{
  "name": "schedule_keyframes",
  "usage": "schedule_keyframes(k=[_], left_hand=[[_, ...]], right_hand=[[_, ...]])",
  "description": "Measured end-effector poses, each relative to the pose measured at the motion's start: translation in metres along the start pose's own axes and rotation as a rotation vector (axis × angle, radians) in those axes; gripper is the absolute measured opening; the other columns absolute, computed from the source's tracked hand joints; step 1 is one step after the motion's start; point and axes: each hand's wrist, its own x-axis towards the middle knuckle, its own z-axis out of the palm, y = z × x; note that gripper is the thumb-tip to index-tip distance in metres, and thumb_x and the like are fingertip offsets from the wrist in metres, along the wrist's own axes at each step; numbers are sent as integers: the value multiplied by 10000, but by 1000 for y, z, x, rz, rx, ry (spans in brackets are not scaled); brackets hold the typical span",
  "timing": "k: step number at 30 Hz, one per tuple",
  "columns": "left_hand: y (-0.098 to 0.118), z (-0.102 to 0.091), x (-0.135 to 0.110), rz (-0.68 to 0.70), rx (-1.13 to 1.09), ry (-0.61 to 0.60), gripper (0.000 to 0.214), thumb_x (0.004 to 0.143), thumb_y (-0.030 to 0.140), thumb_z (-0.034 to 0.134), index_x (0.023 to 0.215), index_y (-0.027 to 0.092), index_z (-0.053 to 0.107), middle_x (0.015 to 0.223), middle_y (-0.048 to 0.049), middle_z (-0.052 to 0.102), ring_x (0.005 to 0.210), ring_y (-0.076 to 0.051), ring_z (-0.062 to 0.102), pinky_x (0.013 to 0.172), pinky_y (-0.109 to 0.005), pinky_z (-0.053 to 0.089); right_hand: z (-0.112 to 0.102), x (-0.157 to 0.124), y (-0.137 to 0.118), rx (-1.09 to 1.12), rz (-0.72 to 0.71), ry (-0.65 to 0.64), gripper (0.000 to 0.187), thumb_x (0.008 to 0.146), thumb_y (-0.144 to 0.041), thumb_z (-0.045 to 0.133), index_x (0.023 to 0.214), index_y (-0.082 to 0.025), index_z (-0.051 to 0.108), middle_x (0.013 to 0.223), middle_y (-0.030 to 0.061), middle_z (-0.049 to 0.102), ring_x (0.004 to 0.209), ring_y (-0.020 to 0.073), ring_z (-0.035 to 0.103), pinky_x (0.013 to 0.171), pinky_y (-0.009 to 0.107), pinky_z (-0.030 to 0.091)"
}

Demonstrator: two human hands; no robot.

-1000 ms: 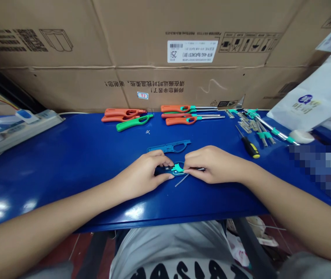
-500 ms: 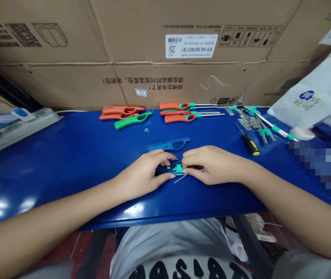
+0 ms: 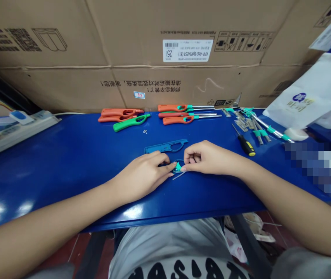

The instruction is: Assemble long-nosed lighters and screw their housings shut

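Close to the middle of the blue table, my left hand lies over a blue lighter shell half, most of it hidden beneath my palm. Its fingers are closed on the shell and press at a teal trigger piece set by the shell's finger loop. My right hand is closed at the loop's right side, thumb and forefinger pinched where a thin pale tube ends. The other fingers curl into the palm. Just beyond both hands lies another blue lighter shell half, its inner side facing up.
Orange and green handle shells lie back left, with several long-necked lighters beside them. At the right are a screwdriver, clear and teal parts and a white bag. A power strip stands left; a cardboard sheet closes the back.
My left fingers have moved right onto the teal piece and cover more of it. My right hand has lifted slightly, its grip narrowing to a pinch at the tube.
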Motion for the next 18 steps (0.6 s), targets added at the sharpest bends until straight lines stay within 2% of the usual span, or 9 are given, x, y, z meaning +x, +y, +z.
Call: schedule_keyframes(k=[6, 11, 13, 18], left_hand=[[1, 0, 1, 3, 30, -6, 328, 1046, 308, 466, 1250, 196, 697, 1074, -92, 669, 957, -215, 655, 821, -346, 574], [2, 0, 1, 16, 55, -18, 343, 1055, 303, 438, 1247, 175, 691, 1076, -100, 671, 957, -230, 651, 824, -371, 573], [1, 0, 1, 17, 51, -18, 336, 1053, 297, 444, 1247, 171, 688, 1091, -98, 675, 975, -234, 648, 845, -380, 571], [0, 2, 0, 28, 29, -2, 328, 1053, 297, 449, 1254, 179, 679, 1145, -89, 688, 1006, -233, 640, 884, -385, 564]], right_hand=[[0, -1, -1, -6, -92, 20, 168, 788, -291, 750, 756, -153, 660, 617, -36, 560, 572, 89, 503, 551, 208, 385], [3, -3, -3, -100, -223, 34, 43, 804, -149, 681, 770, -151, 655, 660, -31, 573, 597, 85, 518, 581, 203, 396], [3, -3, -3, -142, -286, 21, 46, 819, -115, 656, 790, -150, 661, 696, -26, 583, 621, 84, 526, 602, 203, 399], [0, -5, -2, -160, -349, -3, 35, 850, -139, 668, 816, -147, 668, 740, -19, 582, 643, 82, 528, 623, 203, 406]])
